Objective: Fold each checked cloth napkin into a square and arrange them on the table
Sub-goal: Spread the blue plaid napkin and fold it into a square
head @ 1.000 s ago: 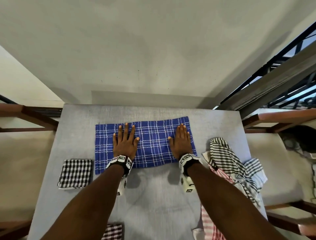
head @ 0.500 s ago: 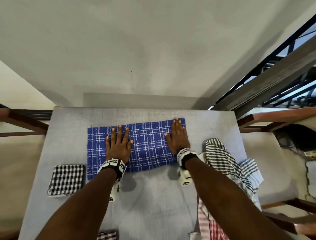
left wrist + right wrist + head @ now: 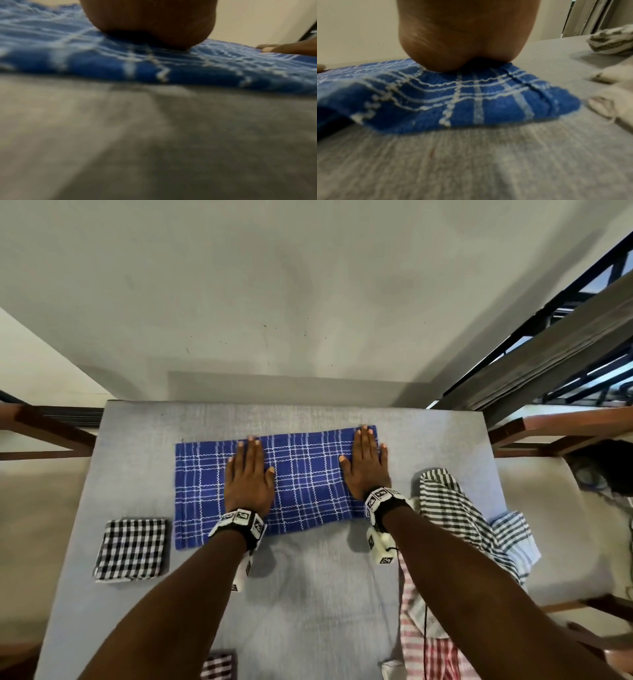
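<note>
— Where is the blue cloth napkin with the white check lines (image 3: 301,484)?

— Spread as a long rectangle on the grey cloth-covered table (image 3: 308,604), nearer the far edge than the near one, its long sides running along that far edge.

— And the hands?

— The left hand (image 3: 249,474) lies flat on the napkin's middle-left part, fingers straight and together, thumb out to the side. The right hand (image 3: 365,465) lies flat at the napkin's right end, fingertips (image 3: 363,432) reaching its far edge. Neither hand grips anything; both palms press down with fingers extended. The wrist views show each heel of the palm resting on the blue weave.

— Anything else on the table?

— A black-and-white checked napkin folded into a square (image 3: 132,549) sits by the left edge, just beside the blue one's near-left corner but not touching it. A small dark red checked folded napkin (image 3: 219,666) shows at the near edge. Along the right edge lies a loose heap: a green-and-white striped cloth (image 3: 455,518) over a pink-and-white checked cloth (image 3: 424,648).
</note>
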The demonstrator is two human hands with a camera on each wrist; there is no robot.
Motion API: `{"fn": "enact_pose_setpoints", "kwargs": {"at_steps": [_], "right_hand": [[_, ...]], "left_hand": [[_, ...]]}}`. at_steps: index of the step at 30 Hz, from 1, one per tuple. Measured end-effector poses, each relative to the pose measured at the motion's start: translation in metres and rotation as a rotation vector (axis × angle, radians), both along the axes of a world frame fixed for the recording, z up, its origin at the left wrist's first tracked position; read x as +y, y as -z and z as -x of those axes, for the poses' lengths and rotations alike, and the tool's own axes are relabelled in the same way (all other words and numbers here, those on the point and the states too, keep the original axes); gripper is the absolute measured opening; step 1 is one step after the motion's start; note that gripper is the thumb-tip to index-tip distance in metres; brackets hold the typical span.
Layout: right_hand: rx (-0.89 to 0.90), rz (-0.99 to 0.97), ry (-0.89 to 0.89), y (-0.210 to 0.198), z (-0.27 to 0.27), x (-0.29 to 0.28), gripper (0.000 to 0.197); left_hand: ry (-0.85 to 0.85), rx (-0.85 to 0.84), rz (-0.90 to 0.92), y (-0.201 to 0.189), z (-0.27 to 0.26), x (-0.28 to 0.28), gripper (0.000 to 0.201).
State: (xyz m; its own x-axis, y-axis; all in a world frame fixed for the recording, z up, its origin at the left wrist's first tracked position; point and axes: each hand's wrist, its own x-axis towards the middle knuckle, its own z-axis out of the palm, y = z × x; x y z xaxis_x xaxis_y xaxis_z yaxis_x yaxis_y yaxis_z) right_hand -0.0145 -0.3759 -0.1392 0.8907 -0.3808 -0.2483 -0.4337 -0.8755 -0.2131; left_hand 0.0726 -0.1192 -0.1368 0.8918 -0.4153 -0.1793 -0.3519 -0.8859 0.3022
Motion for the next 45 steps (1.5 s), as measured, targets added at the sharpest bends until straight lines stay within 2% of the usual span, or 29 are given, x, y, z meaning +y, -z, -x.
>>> {"fn": "enact_pose_setpoints", "kwargs": {"at_steps": [4, 10, 16, 18, 20, 22, 26, 29, 34, 39, 41, 43, 45], "right_hand": [[-0.023, -0.023, 0.004, -0.001, 0.001, -0.001, 0.073], [-0.045, -0.012, 0.001, 0.002, 0.001, -0.002, 0.077], [-0.087, 0.025, 0.010, 0.006, 0.003, 0.001, 0.075], [-0.107, 0.070, 0.024, 0.003, 0.006, 0.005, 0.075], [-0.147, 0.132, 0.019, -0.003, 0.010, 0.018, 0.073], [-0.183, 0.097, -0.068, -0.009, 0.013, 0.047, 0.070], [-0.140, -0.019, -0.276, -0.002, 0.027, 0.112, 0.066], [-0.110, -0.015, -0.175, 0.000, 0.040, 0.108, 0.068], [-0.087, 0.040, 0.022, -0.006, 0.065, 0.043, 0.069], [-0.026, -0.029, -0.014, -0.011, 0.070, 0.021, 0.070], [-0.114, -0.056, 0.123, -0.026, 0.069, 0.025, 0.070], [-0.192, -0.022, 0.308, -0.040, 0.068, 0.031, 0.060], [-0.144, -0.025, 0.458, -0.048, 0.070, 0.038, 0.053]], "left_hand": [[-0.265, -0.022, 0.008, 0.006, -0.019, 0.050, 0.066], [-0.426, -0.010, 0.006, 0.003, -0.023, 0.053, 0.078], [-0.423, -0.014, -0.022, -0.004, -0.024, 0.056, 0.082], [-0.330, -0.077, -0.014, -0.010, -0.018, 0.045, 0.081], [-0.144, -0.111, -0.018, -0.013, -0.006, 0.028, 0.076], [-0.017, -0.080, -0.017, -0.011, 0.015, 0.009, 0.070], [-0.037, -0.022, -0.058, 0.000, 0.050, -0.002, 0.067], [-0.078, -0.012, -0.086, -0.002, 0.046, 0.010, 0.071], [-0.096, 0.024, -0.123, -0.008, 0.042, 0.014, 0.078], [-0.085, 0.102, -0.156, -0.014, 0.039, 0.012, 0.081], [-0.079, 0.103, -0.163, -0.024, 0.041, 0.003, 0.085], [-0.064, 0.087, -0.090, -0.041, 0.044, -0.013, 0.084], [-0.011, 0.131, 0.056, -0.053, 0.046, -0.034, 0.072]]}}
